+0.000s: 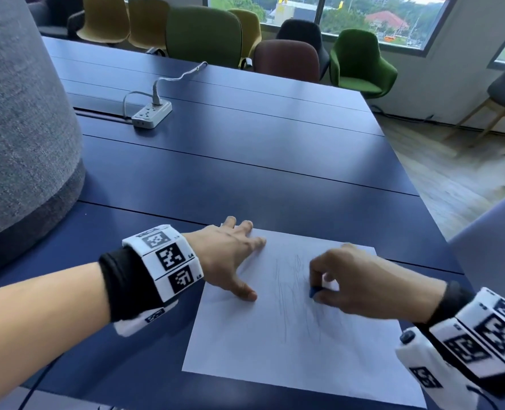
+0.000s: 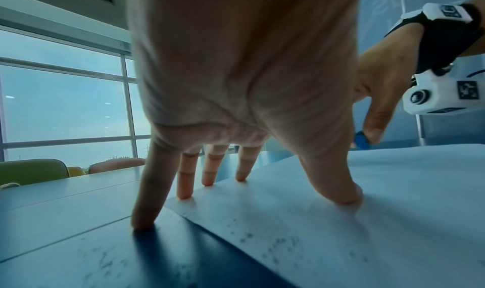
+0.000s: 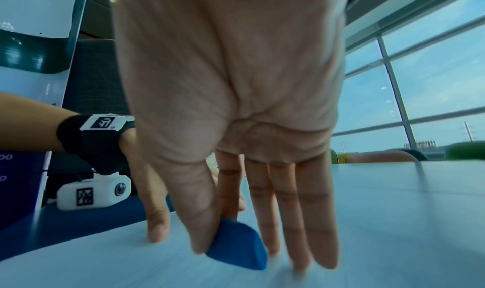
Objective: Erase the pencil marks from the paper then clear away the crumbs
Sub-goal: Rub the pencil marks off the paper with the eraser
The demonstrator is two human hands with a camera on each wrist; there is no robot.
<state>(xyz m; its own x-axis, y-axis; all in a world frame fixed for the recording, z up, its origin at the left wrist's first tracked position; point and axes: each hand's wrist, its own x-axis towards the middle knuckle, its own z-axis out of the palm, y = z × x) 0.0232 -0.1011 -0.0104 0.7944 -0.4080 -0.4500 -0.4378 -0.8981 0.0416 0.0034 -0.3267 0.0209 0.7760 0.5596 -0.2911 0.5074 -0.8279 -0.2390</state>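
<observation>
Between right hand (image 3: 228, 110) fingertips, eraser (image 3: 237, 244)

Blurred with motion in the right wrist view: blue eraser (image 3: 237, 244) and right hand (image 3: 230, 110). Mostly hidden under that hand (image 1: 361, 284) in the head view, eraser (image 1: 314, 292). Cut off at 5 o'clock by the frame edge: paper (image 1: 275, 350) corner. Faint, hard to trace at centre: pencil marks (image 1: 289, 291).

A thin, matt white sheet of paper (image 1: 289, 344) is laid flat on the bench (image 1: 245, 161), whose dark blue top is seen as smooth with a soft sheen. The blue eraser (image 3: 237, 245) looks matt and rubbery. The power strip (image 1: 151, 114) appears as smooth white plastic, the chairs (image 1: 361, 63) as fuzzy cloth.
</observation>
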